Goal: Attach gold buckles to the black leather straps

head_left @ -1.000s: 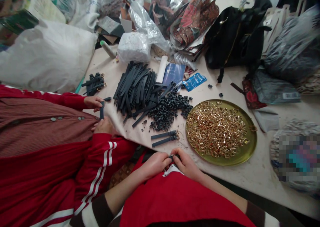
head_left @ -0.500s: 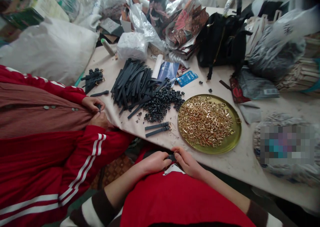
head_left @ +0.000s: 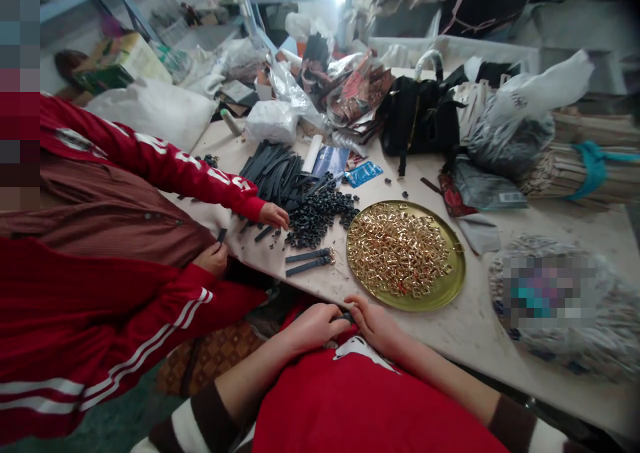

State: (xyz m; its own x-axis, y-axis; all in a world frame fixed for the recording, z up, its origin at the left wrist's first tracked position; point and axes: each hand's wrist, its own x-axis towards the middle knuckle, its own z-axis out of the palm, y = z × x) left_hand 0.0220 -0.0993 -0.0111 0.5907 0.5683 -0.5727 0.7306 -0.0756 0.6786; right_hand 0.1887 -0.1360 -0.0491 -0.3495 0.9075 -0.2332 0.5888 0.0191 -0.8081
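Over my lap, at the table's front edge, my left hand [head_left: 315, 326] and my right hand [head_left: 375, 324] are close together. Both pinch a short dark strap [head_left: 344, 317], mostly covered by the fingers. Just beyond them on the table lie two dark straps with gold buckles [head_left: 307, 262]. A round gold tray [head_left: 457, 276] to their right holds a heap of small gold buckles [head_left: 400, 250]. Behind the two straps is a pile of small black loops [head_left: 320, 220], touching a stack of long black strips [head_left: 275, 173].
On the left, a co-worker's hand [head_left: 274, 216] reaches to the black loops; the other [head_left: 214, 258] holds a dark strip. A black bag [head_left: 420, 120] stands at the back. Plastic-wrapped bundles [head_left: 565, 306] lie on the right.
The view has tilted up, showing more of the background. The co-worker's one hand has moved from the other hand to the loop pile. My hands still hold the strap.
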